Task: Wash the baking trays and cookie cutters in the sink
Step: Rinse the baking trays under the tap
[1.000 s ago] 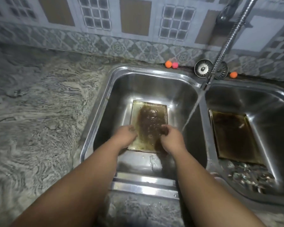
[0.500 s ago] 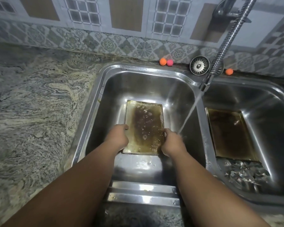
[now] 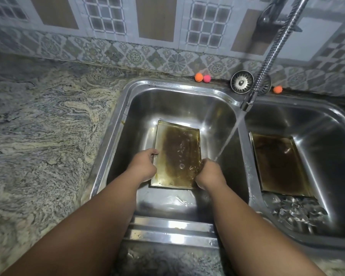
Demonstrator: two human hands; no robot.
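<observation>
Both hands have slid apart to the side rims of the stained baking tray point(image 3: 177, 154), which sits low in the left basin point(image 3: 127, 108).
The left hand point(image 3: 142, 164) curls its fingers over the tray's left rim and grips it; the right hand point(image 3: 208, 174) clasps the right rim near the closer corner, where running water point(image 3: 229, 136) from the hose point(image 3: 271, 52) lands. A second tray point(image 3: 277, 162) leans in the right basin point(image 3: 317, 124), with a heap of metal cookie cutters point(image 3: 295, 212) just in front of it. A patterned stone countertop point(image 3: 48, 126) lies to the left.
</observation>
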